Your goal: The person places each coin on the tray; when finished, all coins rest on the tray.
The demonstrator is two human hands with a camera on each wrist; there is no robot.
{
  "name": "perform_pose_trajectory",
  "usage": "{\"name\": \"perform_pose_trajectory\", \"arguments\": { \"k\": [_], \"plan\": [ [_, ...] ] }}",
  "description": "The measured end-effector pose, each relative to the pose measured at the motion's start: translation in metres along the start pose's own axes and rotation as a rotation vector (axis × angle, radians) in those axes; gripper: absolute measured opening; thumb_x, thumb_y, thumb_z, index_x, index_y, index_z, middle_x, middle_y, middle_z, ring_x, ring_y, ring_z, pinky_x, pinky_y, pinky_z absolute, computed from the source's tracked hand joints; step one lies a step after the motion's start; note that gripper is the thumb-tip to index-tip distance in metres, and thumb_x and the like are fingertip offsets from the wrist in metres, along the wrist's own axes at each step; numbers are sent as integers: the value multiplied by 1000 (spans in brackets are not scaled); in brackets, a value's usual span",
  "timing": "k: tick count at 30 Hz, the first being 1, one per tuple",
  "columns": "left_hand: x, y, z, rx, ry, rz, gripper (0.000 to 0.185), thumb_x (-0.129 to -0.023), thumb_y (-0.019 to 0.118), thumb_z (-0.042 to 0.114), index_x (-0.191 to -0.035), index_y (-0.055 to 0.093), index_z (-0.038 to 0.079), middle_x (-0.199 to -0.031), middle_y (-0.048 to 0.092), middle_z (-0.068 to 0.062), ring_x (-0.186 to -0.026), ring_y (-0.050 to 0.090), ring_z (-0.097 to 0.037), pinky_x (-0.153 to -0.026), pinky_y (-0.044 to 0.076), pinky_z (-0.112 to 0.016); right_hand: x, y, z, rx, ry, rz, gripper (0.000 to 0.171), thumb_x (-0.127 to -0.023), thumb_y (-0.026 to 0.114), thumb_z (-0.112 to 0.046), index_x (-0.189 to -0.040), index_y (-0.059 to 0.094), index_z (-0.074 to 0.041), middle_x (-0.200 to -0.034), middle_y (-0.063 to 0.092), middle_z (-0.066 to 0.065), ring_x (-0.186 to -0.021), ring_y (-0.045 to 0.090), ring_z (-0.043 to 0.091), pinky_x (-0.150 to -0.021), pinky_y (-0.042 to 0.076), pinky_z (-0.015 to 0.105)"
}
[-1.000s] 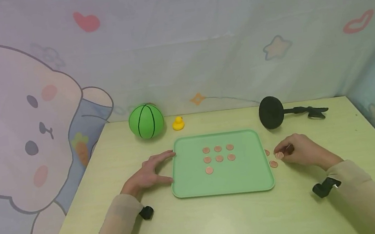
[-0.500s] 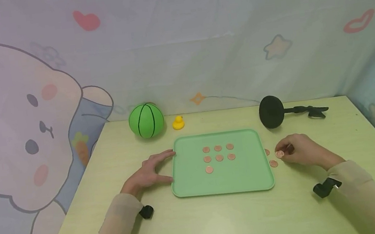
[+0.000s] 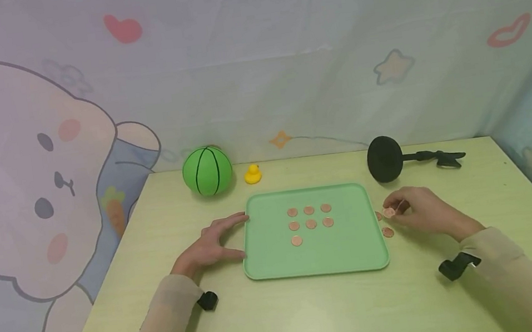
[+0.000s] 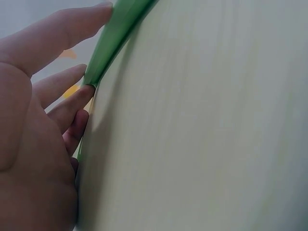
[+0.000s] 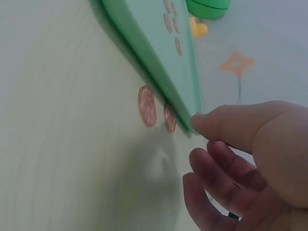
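Observation:
A copper coin (image 3: 389,212) is pinched between the thumb and fingers of my right hand (image 3: 423,212), held just right of the green tray (image 3: 271,263). In the right wrist view the thumb hides it. Several like coins lie on the tray: a back row of three, a middle row of three, and one coin (image 3: 296,240) in front at the left. Two more rest on the table by the right rim, a nearer coin (image 5: 147,106) and a farther coin (image 5: 170,118). My left hand (image 3: 211,245) touches the tray's left rim with its fingers and thumb spread.
A green ball (image 3: 207,172) and a yellow rubber duck (image 3: 253,175) stand behind the tray at the left. At the back right lies a black stand (image 3: 385,160) with a round base and a clip. A patterned cloth (image 3: 253,66) hangs behind the table.
My right hand has shifted slightly left and away from me with the coin, closer to the tray's right rim. My left hand and the coins on the tray have stayed put.

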State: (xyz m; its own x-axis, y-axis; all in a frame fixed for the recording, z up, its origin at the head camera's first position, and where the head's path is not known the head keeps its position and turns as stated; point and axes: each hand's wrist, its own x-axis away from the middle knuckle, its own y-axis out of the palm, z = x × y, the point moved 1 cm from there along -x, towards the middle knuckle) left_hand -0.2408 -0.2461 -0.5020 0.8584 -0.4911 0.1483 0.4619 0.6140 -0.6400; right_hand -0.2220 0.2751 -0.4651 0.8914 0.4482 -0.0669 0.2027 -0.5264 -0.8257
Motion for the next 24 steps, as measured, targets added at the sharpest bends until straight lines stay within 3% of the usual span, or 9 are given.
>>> {"name": "perform_pose_trajectory", "arguments": {
  "k": [9,20,24],
  "plan": [
    [1,-1,1,8,-4,-1,91,-79,93,35,-158,48,36,-170,34,7,-154,23,-30,-122,4,-65,-18,8,-24,-33,-96,1,15,-98,76,-12,-112,75,-7,-105,73,3,-88,69,14,-72,59,30],
    [1,0,3,-8,-6,-1,90,-80,92,34,-158,48,37,-170,33,7,-154,23,-31,-123,5,-66,-40,33,-61,-78,-179,-47,20,-96,76,-7,-115,74,-3,-108,69,8,-84,67,12,-73,59,29],
    [1,0,3,4,-17,1,90,-79,92,34,-157,48,38,-170,33,7,-154,22,-31,-123,4,-67,-48,43,-72,-97,-211,-60,15,-95,75,-5,-110,75,-4,-102,69,6,-80,68,11,-74,59,31]
  ]
}}
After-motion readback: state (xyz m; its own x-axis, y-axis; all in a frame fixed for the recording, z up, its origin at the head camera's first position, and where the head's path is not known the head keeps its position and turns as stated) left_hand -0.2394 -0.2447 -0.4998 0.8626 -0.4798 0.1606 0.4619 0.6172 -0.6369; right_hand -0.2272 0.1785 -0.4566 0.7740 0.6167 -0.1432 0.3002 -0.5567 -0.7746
